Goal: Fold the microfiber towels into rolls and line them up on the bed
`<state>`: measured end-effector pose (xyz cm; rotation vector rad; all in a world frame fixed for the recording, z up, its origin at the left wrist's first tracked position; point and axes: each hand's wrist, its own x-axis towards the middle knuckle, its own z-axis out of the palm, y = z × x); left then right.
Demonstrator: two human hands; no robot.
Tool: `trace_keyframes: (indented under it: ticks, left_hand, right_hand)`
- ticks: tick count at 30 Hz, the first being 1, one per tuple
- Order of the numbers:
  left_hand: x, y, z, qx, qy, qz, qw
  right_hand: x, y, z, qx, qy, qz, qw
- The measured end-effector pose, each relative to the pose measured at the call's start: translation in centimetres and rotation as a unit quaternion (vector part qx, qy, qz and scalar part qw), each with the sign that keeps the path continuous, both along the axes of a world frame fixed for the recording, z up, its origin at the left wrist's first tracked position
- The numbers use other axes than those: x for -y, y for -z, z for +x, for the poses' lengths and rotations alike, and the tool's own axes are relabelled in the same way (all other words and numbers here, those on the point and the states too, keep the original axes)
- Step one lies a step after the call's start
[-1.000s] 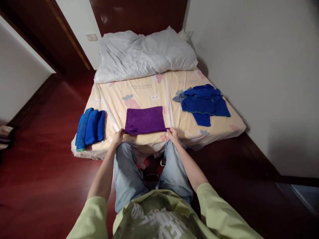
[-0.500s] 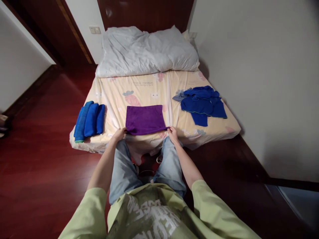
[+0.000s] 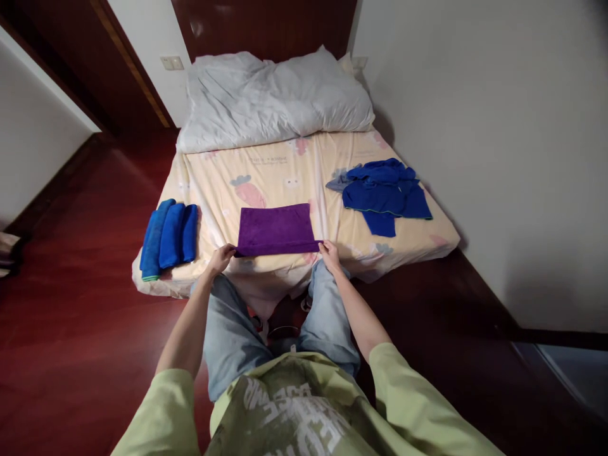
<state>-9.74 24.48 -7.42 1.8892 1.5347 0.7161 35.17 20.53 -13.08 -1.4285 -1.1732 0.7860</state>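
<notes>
A purple towel [image 3: 275, 227] lies spread on the bed near its front edge, with its near edge turned over in a narrow strip. My left hand [image 3: 222, 258] pinches the near left corner. At the near right corner, my right hand [image 3: 329, 254] is closed on the same strip, which is drawn straight between both hands. To the left lie several rolled blue towels [image 3: 171, 235], side by side. On the right is a loose heap of blue cloths [image 3: 387, 193], with a greyish-blue piece showing at its left side.
The bed [image 3: 213, 183] has a pale yellow sheet printed with carrots. A bunched white quilt [image 3: 275, 95] lies across its head, against a dark headboard [image 3: 266, 28]. A white wall [image 3: 484, 139] runs along the right; dark red flooring [image 3: 85, 304] shows at left.
The towel's near edge has become a straighter, more even folded strip. My left hand has shifted slightly left, pulling the strip taut. The view has tilted a little.
</notes>
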Motion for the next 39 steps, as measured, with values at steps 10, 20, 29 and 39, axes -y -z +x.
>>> trace_keyframes:
  ticks: [10,20,29,39]
  left_hand:
    - [0.8,3.7,1.5,0.118,-0.145,0.007,0.982]
    - [0.0,5.0,1.3,0.096,-0.167,-0.004,0.981]
    - [0.4,4.3,2.4,0.024,-0.213,-0.021,0.977]
    - [0.5,3.9,2.7,-0.043,-0.213,-0.021,0.976]
  right_hand:
    - [-0.1,0.6,0.2,0.037,-0.013,0.006,0.999]
    - [-0.5,1.2,0.0,0.081,-0.015,-0.012,0.997]
    - [-1.3,2.5,-0.1,0.131,-0.002,-0.043,0.99]
    - [-1.5,2.7,-0.1,0.189,0.021,-0.083,0.978]
